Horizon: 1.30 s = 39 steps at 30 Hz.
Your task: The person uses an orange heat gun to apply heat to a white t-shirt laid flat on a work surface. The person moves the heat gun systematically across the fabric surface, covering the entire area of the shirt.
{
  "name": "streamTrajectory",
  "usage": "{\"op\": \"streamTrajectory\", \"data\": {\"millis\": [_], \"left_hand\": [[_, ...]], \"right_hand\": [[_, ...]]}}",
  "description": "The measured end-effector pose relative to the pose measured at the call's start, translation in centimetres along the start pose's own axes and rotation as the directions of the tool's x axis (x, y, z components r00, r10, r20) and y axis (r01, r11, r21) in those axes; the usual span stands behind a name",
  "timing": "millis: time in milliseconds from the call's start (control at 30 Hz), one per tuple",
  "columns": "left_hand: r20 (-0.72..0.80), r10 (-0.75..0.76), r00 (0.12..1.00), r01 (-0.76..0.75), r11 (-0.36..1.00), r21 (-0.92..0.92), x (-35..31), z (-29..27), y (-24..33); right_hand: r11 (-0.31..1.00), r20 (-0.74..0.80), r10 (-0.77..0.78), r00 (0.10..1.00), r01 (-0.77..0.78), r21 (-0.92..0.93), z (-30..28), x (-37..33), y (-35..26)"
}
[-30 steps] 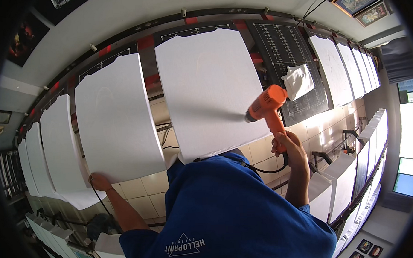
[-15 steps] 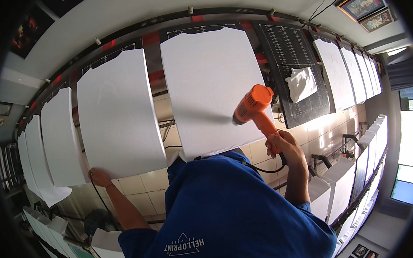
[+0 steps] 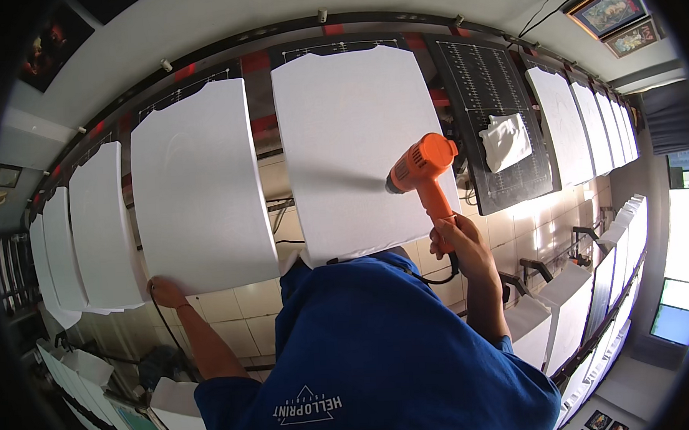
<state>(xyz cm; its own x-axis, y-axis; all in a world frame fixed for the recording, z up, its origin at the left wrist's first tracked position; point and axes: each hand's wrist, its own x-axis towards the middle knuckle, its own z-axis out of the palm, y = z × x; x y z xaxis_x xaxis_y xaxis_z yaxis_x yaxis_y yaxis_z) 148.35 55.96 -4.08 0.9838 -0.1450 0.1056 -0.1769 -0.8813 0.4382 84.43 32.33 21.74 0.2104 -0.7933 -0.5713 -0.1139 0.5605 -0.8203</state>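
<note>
While the right hand point(image 3: 459, 244) grips an orange heat gun point(image 3: 427, 163) by its handle, the fingers of that hand are curled closely round it, with the thumb side turned up toward the body of the tool. The heat gun is tilted over the lower right part of the central white panel point(image 3: 348, 130), its dark nozzle directed to the left; how near the nozzle comes to the fabric is hard to tell. A long soft shadow spreads left from it across the white surface. From the handle's lower end, a black cable point(image 3: 447, 278) loops back toward the person's blue shirt point(image 3: 396, 336).

The left hand point(image 3: 167, 292) is at the lower left corner of the neighbouring white panel point(image 3: 197, 183), its fingers bent in at the edge. A dark cord point(image 3: 163, 321) hangs down beside them; whether they pinch the cord, the panel or both cannot be told, nor how far they are open.

Right of the central panel lies a black board point(image 3: 461, 79) marked with white lines, bearing a crumpled white cloth point(image 3: 505, 143). More white panels point(image 3: 559, 121) continue in a row beyond it. Pale floor tiles point(image 3: 237, 312) show below the boards, and framed pictures point(image 3: 605, 10) hang on the wall at the upper right.
</note>
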Motion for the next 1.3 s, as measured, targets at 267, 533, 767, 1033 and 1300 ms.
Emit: {"op": "streamTrajectory", "data": {"millis": [267,533,767,1033,1300], "left_hand": [[-0.042,0.010,0.999,-0.017,0.987,-0.159,-0.4,-0.2,0.5],[0.282,-0.251,0.926,0.375,0.703,-0.605,0.0,-3.4,-1.1],[0.261,-0.284,0.923,0.385,0.712,-0.587,-4.7,-9.1,-2.9],[0.306,-0.308,0.901,0.434,0.663,-0.610,-4.4,-13.1,-8.0],[0.252,-0.433,0.865,0.483,0.586,-0.650,5.8,-11.5,-10.4]], "right_hand": [[0.995,0.199,0.078,0.977,-0.064,-0.079,0.0,-0.4,-0.4],[0.993,0.310,0.031,0.950,0.006,-0.118,2.1,0.2,-0.3],[0.998,0.450,0.024,0.893,0.004,-0.061,3.4,0.5,0.8],[0.999,0.401,0.013,0.916,0.008,-0.051,5.1,1.6,0.4],[0.999,0.168,-0.029,0.985,0.021,0.050,10.0,2.7,-0.1]]}}
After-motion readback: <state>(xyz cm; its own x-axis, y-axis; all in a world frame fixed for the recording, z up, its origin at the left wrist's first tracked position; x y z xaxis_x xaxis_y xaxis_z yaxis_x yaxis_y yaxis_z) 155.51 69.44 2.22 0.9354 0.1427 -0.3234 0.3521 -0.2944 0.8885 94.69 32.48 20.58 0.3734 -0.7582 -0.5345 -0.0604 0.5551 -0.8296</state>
